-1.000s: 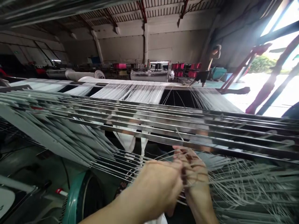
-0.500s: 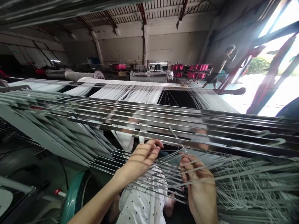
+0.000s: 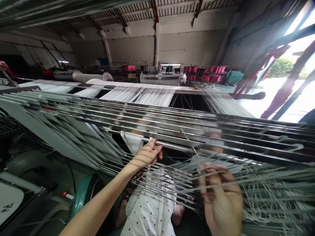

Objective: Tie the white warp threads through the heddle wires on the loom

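Note:
My left hand [image 3: 150, 153] reaches below the metal bars, beside a narrow bundle of white threads. Its fingers are bent together at the threads, index finger raised; the exact pinch is partly hidden. On the right, my right hand [image 3: 221, 193] is slightly blurred, with fingers curled among the pale heddles [image 3: 268, 186]. A thin hook [image 3: 189, 141] slants up and left from those fingertips, across the lower bars. Long metal heddle bars [image 3: 177, 126] run across the view and mirror my arms. Below my hands, thin rods cross in front of my dotted white trousers [image 3: 150, 206].
Sheets of white warp threads [image 3: 150, 95] stretch behind the bars. Grey-green slats [image 3: 61, 137] hang at left, above a teal fan [image 3: 85, 193]. Pink spools [image 3: 213, 73] stand on racks at the back. A red-wrapped post [image 3: 283, 88] rises at right.
My left hand has moved left, up to the white thread bundle, and its fingers have drawn in. My right hand has shifted right. The person in the background is no longer visible.

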Demonstrator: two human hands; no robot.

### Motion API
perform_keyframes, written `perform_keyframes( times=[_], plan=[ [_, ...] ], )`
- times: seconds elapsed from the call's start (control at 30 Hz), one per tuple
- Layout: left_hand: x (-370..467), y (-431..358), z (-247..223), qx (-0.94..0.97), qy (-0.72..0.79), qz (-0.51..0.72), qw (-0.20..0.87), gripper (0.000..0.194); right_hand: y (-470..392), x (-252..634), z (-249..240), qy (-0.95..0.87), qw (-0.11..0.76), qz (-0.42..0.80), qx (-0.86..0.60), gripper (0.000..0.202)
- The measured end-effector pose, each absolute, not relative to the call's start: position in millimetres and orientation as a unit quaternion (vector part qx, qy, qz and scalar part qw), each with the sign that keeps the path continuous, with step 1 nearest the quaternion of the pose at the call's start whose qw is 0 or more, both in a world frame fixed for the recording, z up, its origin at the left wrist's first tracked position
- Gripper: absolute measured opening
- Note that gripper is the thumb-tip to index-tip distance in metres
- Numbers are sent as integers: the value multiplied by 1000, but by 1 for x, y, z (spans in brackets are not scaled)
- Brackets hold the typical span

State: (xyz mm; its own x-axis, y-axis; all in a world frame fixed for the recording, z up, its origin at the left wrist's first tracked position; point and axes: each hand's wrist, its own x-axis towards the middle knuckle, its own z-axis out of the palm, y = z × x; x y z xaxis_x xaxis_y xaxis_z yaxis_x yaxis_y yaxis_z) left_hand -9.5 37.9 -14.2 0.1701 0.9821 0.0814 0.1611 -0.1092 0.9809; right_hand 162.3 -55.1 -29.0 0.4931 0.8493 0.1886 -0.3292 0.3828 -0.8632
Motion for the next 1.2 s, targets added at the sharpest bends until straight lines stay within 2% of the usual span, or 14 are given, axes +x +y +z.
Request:
perform_keyframes(
  times=[0.1,0.17,0.23,0.33,0.47,0.57,0.6,0.67,0.7,0.8,0.9,0.97,1.07,1.2],
  plan=[
    [4,26,-8,633,440,414,483,32,-52,160,-36,-328,721,415,-448,23],
    [12,2,3,683,402,393,467,26,-47,159,-40,-345,705,417,-458,24],
    [17,-22,16,791,346,336,377,21,-43,158,-42,-375,693,421,-449,22],
    [15,-39,27,892,303,248,227,24,-42,159,-41,-375,691,428,-445,20],
    [-3,-19,5,823,401,291,277,25,-58,166,-42,-311,703,438,-467,25],
    [-18,8,-25,746,469,388,271,37,-72,169,-39,-305,775,338,-439,16],
    [-22,15,-31,730,478,411,266,36,-74,170,-37,-307,793,312,-424,14],
    [-24,24,-35,718,477,427,273,28,-75,169,-35,-310,790,333,-411,14],
    [-23,25,-32,721,466,426,284,30,-74,168,-35,-305,777,364,-412,15],
    [-12,9,-8,751,408,408,321,36,-67,165,-38,-280,749,416,-433,18],
    [4,-23,17,834,294,323,337,24,-60,163,-40,-308,721,421,-456,22],
    [9,-40,26,893,237,245,294,17,-58,163,-40,-328,703,430,-461,25],
    [3,-45,23,921,272,189,205,13,-63,166,-41,-312,718,424,-456,26],
    [-10,-38,8,889,348,213,209,23,-76,170,-48,-295,709,429,-475,27]
  ],
)
